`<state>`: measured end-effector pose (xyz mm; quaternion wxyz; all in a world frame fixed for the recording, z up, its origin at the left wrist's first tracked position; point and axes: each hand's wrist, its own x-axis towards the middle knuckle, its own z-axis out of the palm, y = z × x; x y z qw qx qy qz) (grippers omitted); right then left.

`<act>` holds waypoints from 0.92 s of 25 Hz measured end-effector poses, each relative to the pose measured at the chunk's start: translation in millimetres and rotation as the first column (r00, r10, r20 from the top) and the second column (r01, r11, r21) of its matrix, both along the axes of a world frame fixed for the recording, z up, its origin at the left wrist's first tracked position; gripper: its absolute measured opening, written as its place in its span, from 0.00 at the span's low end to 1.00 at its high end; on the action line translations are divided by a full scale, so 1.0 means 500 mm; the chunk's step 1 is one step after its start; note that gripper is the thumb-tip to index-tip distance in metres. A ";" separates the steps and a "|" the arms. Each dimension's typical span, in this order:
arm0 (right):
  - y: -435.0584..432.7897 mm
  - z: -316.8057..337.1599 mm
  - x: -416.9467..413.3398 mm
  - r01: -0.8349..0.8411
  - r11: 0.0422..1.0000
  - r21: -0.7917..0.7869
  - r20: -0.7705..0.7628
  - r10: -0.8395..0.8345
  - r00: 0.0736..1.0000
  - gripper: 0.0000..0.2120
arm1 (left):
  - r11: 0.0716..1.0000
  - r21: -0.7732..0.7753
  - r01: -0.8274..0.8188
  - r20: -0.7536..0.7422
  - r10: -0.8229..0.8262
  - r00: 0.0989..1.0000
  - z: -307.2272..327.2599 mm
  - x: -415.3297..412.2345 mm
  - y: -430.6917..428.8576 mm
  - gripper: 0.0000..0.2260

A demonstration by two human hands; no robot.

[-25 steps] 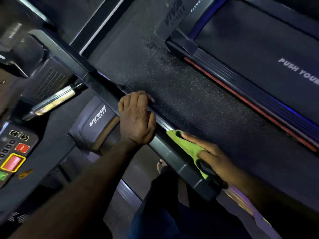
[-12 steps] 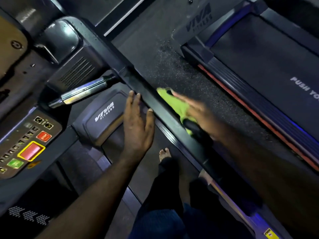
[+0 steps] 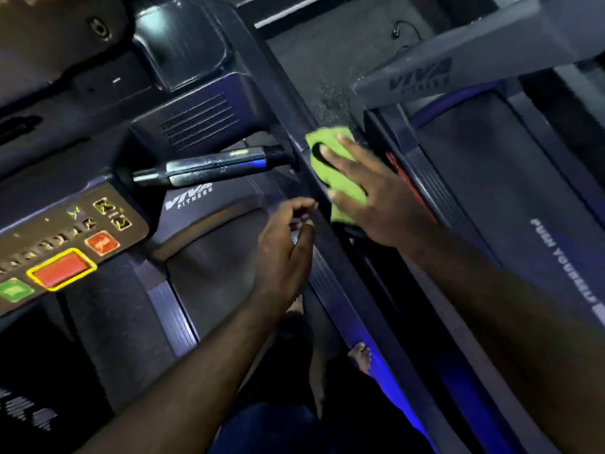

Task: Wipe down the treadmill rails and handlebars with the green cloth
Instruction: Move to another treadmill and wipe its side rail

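Green cloth (image 3: pixel 345 188) is sitting high on the dark side rail (image 3: pixel 278 93) of the treadmill, just beside the spot where the silver handlebar grip (image 3: pixel 212 165) joins the rail. A second ago it was lying much lower on the same rail, near the person's body, so it is travelling up towards the console (image 3: pixel 65 250) in one long stroke.

The right hand (image 3: pixel 376 198) is lying flat on top of the cloth, its fingers (image 3: pixel 340 142) straight and spread, pressing rather than gripping. The left hand (image 3: pixel 281 253), which a second ago was clasping the rail and half a second ago was lying flat beside it, is now hanging just off the rail with its fingers (image 3: pixel 304 204) loosely curled, holding nothing.

Judging from this, most of the rail's length is getting covered in this pass, and the stroke is nearing its upper end. The silver grip is not being touched yet. With the left hand freed, the person is probably getting ready to shift position or reach for the next part.

The cloth is looking bright lime, soft and slightly bunched, with a dark edge or loop showing beside the fingertips and again under the heel of the hand. About half of it is showing; the hand is hiding the rest.
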<state>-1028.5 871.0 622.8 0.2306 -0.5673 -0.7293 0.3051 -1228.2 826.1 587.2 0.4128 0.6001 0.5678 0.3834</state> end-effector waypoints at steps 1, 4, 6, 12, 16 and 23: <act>0.025 0.003 -0.016 -0.031 0.999 0.016 0.058 0.030 0.998 0.28 | 0.998 -0.033 -0.049 0.045 0.050 0.998 -0.009 -0.006 0.002 0.11; -0.055 0.020 -0.001 -0.240 0.968 0.066 0.277 0.214 0.937 0.27 | 0.972 -0.153 -0.178 0.164 0.202 0.966 -0.033 -0.025 0.004 0.10; -0.124 0.058 0.026 -0.570 0.822 0.012 0.503 0.488 0.714 0.25 | 0.951 -0.227 -0.210 0.182 0.254 0.950 -0.056 -0.033 0.000 0.10; 0.173 0.076 -0.183 -0.797 0.500 -0.340 0.817 0.576 0.012 0.24 | 0.795 -0.546 -0.265 0.359 0.508 0.783 -0.066 -0.004 -0.022 0.11; 0.010 0.043 -0.212 -0.674 0.377 -0.635 0.735 0.562 -0.378 0.15 | 0.719 -0.603 -0.346 0.363 0.634 0.683 -0.064 0.010 -0.074 0.10; 0.054 0.076 -0.245 -0.497 0.568 -0.655 0.736 0.627 -0.253 0.15 | 0.718 -0.593 -0.365 0.455 0.673 0.584 -0.071 0.042 -0.185 0.15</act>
